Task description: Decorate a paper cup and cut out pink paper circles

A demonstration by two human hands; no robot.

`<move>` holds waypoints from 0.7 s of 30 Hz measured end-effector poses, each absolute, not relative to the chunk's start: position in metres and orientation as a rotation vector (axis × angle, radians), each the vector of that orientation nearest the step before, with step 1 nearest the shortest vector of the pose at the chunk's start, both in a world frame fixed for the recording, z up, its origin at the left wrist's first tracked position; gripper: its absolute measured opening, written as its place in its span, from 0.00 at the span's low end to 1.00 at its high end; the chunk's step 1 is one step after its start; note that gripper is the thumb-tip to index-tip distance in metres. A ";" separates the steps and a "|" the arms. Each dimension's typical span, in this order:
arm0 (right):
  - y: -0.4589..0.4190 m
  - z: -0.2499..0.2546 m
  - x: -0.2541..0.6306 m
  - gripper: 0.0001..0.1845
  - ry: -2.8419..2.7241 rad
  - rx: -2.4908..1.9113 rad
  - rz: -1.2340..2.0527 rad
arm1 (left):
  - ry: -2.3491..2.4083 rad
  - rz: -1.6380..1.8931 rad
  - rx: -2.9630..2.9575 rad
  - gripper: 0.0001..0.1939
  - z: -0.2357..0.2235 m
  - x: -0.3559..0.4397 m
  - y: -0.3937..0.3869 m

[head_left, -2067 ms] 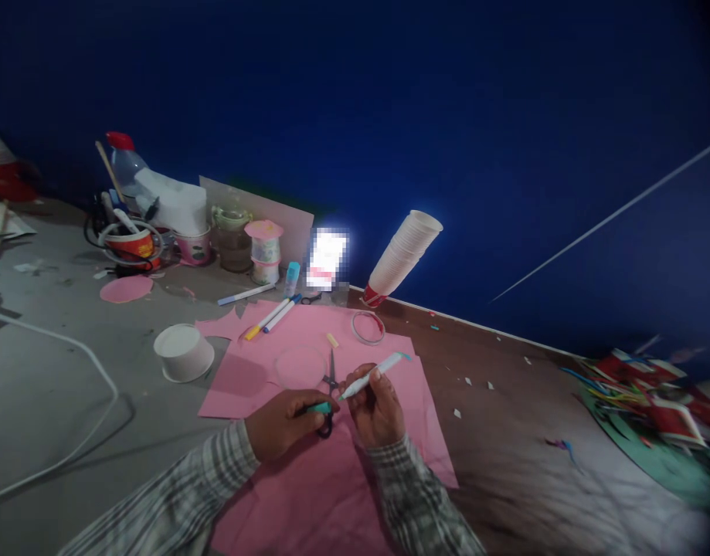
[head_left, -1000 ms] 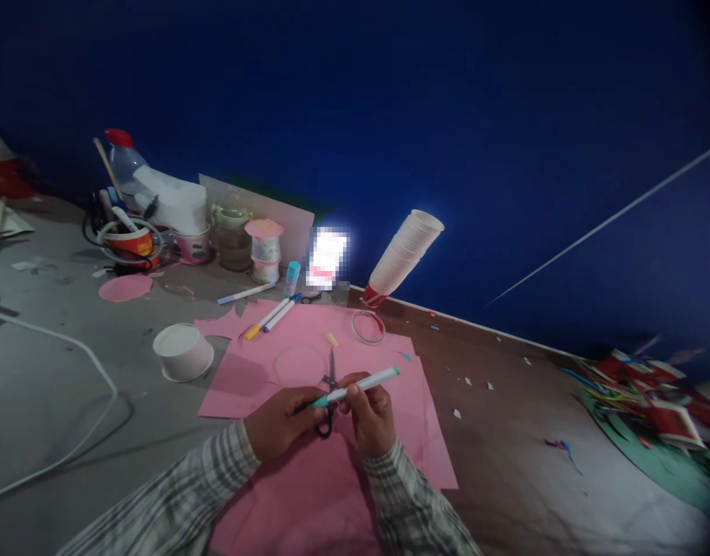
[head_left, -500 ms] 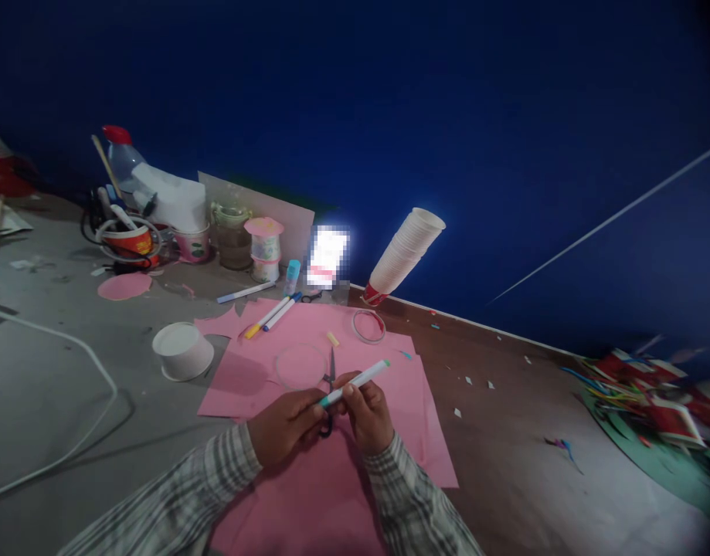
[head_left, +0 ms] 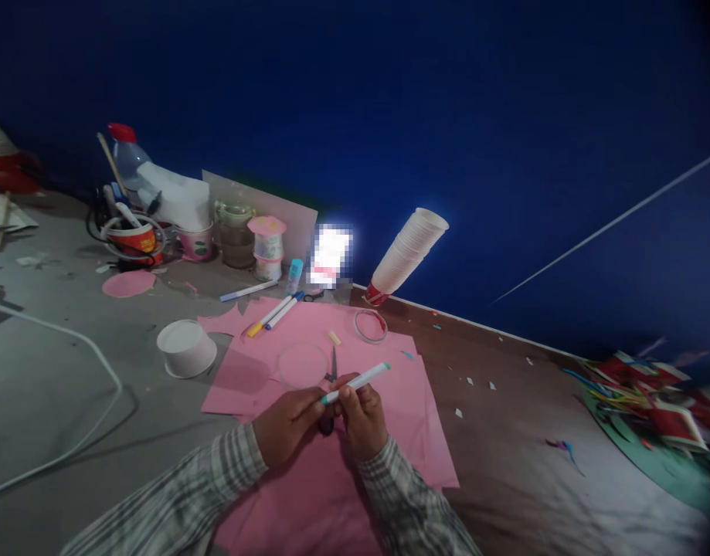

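A white marker (head_left: 363, 380) with green ends is held between both hands over pink paper sheets (head_left: 398, 409). My left hand (head_left: 290, 423) pinches its lower left end. Around its barrel, the fingers of my right hand (head_left: 363, 417) are closed, and the other green end points up to the right. Dark scissors (head_left: 333, 363) lie on the paper behind and below the hands, partly covered by them. A ring outline (head_left: 303, 364) shows on the paper left of the scissors. Close to it are a small yellowish piece (head_left: 334, 338) and a round ring (head_left: 370, 326).
Yellow and blue markers (head_left: 283, 312) lie at the paper's back edge. An upturned white cup (head_left: 186, 349) stands to the left, near a white cable (head_left: 93, 355). A tilted stack of paper cups (head_left: 409, 251) leans by the blue wall. Scraps and a green sheet (head_left: 615, 432) lie right.
The view has shifted slightly. Both hands stay on the marker in nearly the same pose, with the left fingers slightly closer over its lower end.
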State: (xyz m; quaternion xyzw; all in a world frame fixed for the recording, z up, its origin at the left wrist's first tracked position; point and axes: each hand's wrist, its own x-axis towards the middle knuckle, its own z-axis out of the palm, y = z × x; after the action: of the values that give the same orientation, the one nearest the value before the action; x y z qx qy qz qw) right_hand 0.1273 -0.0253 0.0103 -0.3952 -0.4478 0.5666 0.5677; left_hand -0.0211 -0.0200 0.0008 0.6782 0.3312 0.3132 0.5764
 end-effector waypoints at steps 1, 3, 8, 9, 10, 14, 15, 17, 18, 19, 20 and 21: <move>-0.026 0.010 0.127 0.16 -1.052 -0.922 1.338 | 0.769 0.739 1.596 0.24 0.000 -0.021 -0.020; -0.026 0.009 0.126 0.16 -1.041 -0.924 1.350 | 0.767 0.751 1.602 0.23 0.000 -0.020 -0.021; -0.021 0.005 0.131 0.20 -0.960 -1.026 1.333 | 0.810 0.763 1.624 0.25 0.010 -0.025 -0.017; -0.019 0.005 0.135 0.21 -0.932 -1.045 1.315 | 0.858 0.770 1.653 0.25 0.013 -0.030 -0.014; -0.017 0.006 0.139 0.22 -0.902 -1.070 1.288 | 1.016 0.849 1.644 0.25 0.016 -0.037 -0.009; -0.003 0.013 0.165 0.26 -1.045 -1.441 0.989 | 1.622 1.107 1.642 0.21 0.017 -0.066 0.013; 0.001 0.014 0.171 0.26 -1.187 -1.566 0.890 | 1.725 1.103 1.669 0.21 0.013 -0.071 0.018; 0.008 0.014 0.181 0.24 -1.332 -1.661 0.814 | 1.844 0.985 1.757 0.21 0.005 -0.077 0.025; 0.010 0.013 0.184 0.24 -1.382 -1.686 0.788 | 1.869 0.907 1.823 0.21 0.001 -0.077 0.026; 0.011 0.011 0.186 0.24 -1.412 -1.703 0.763 | 1.878 0.832 1.891 0.20 -0.004 -0.076 0.027; 0.012 0.007 0.187 0.24 -1.443 -1.729 0.725 | 1.878 0.769 1.951 0.20 -0.007 -0.075 0.027; 0.013 0.004 0.188 0.24 -1.470 -1.757 0.685 | 1.872 0.718 1.997 0.19 -0.010 -0.073 0.027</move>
State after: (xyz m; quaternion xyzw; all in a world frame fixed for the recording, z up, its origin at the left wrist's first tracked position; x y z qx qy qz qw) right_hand 0.1884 0.0126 0.0036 -0.6836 -0.5720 0.2665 0.3667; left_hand -0.0726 0.0267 -0.0102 0.6973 0.6534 0.2505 0.1553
